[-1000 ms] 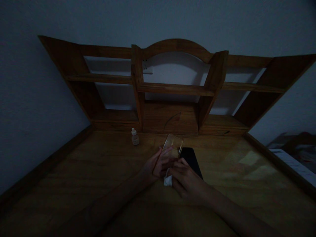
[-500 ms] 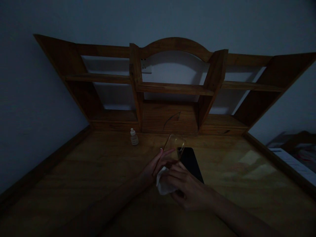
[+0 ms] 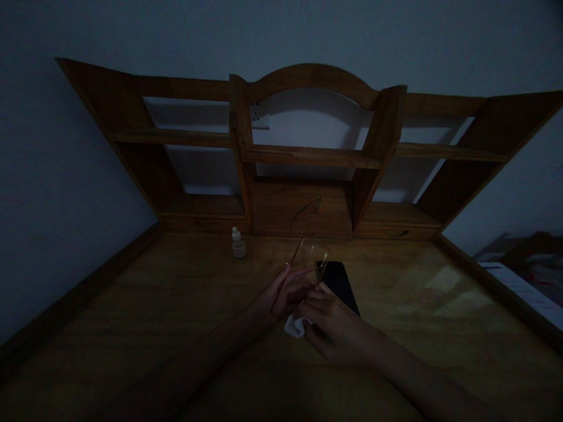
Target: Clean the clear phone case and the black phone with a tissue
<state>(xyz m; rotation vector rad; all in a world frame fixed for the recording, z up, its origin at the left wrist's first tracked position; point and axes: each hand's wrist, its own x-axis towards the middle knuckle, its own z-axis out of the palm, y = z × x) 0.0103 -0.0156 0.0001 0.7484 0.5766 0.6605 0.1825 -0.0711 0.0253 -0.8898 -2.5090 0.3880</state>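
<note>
Since half a second ago the right hand [image 3: 334,328] has drawn its pinched white cloth [image 3: 294,326] back up against the clear phone case [image 3: 308,261] gripped upright by the left hand [image 3: 281,293], seemingly mid-wipe beside the dark phone [image 3: 341,284] on the desk [image 3: 176,305].

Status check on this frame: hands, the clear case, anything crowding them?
Left hand gripping clear phone case, tilted up. Right hand pressing white cloth against it. Dark phone flat beside; small bottle well clear.
</note>
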